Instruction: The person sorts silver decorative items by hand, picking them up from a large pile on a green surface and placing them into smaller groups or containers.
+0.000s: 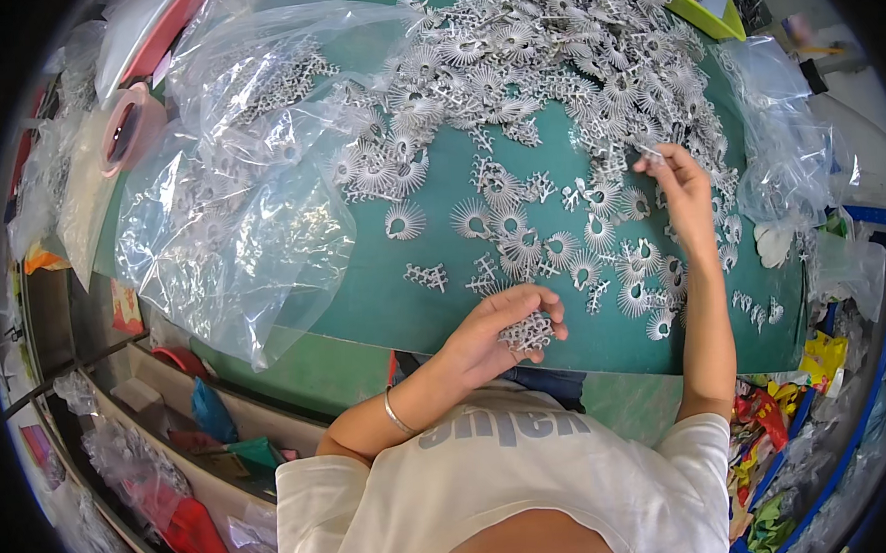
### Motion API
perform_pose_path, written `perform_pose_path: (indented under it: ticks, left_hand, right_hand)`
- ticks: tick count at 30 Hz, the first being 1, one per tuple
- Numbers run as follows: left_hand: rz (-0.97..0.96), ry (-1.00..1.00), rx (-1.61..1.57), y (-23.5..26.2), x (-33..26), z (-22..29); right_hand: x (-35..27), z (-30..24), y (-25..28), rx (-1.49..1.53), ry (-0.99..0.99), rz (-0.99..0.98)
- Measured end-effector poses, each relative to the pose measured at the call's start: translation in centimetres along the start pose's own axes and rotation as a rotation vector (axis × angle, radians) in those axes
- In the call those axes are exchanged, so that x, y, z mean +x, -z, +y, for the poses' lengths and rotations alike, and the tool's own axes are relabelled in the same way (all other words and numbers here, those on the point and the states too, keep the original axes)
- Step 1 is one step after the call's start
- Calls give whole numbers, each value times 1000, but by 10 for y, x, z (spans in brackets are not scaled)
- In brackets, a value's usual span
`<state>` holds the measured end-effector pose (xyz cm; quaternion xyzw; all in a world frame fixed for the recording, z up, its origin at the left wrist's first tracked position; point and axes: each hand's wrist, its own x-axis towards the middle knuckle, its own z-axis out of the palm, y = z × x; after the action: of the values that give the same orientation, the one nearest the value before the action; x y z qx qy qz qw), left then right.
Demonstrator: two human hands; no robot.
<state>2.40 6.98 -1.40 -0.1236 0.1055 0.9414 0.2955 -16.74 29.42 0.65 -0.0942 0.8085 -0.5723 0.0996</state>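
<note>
My left hand [488,326], with a bracelet on its wrist, is curled palm up near the table's front edge. In it lies a small bundle of grey lattice-like pieces [528,334], held by the fingers. Farther right, my right hand [687,186] reaches to the edge of a large heap of grey parts [561,50]. Its thumb and fingers pinch a small grey piece [649,153], whose exact shape is too small to tell. Loose fan-shaped rings [404,220] and short branching pieces [426,276] lie between my hands and the heap on the green table [378,280].
A clear plastic bag [240,227] with grey parts covers the table's left side. A pink basket [127,128] stands beyond it. Another clear bag [781,129] hangs over the right edge, near a yellow-green tray [699,8]. Open drawers [201,429] sit lower left.
</note>
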Motion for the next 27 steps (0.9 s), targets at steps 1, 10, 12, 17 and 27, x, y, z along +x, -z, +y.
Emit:
perform_pose_path:
  ticks: [1, 10, 12, 17, 27]
  left_hand:
    - [-1, 0, -3, 0, 0, 0]
    - [-2, 4, -5, 0, -1, -2]
    - [-28, 5, -13, 0, 0, -1]
    - [20, -9, 0, 1, -5, -1]
    - [-14, -10, -6, 2, -5, -1]
  right_hand:
    - [0, 4, 9, 11, -51, 13]
    - [-17, -46, -50, -780, 592, -117]
    - [-14, -35, -57, -800, 633, -198]
    - [-8, -23, -37, -857, 580, -116]
    - [-6, -35, -90, -724, 712, -216]
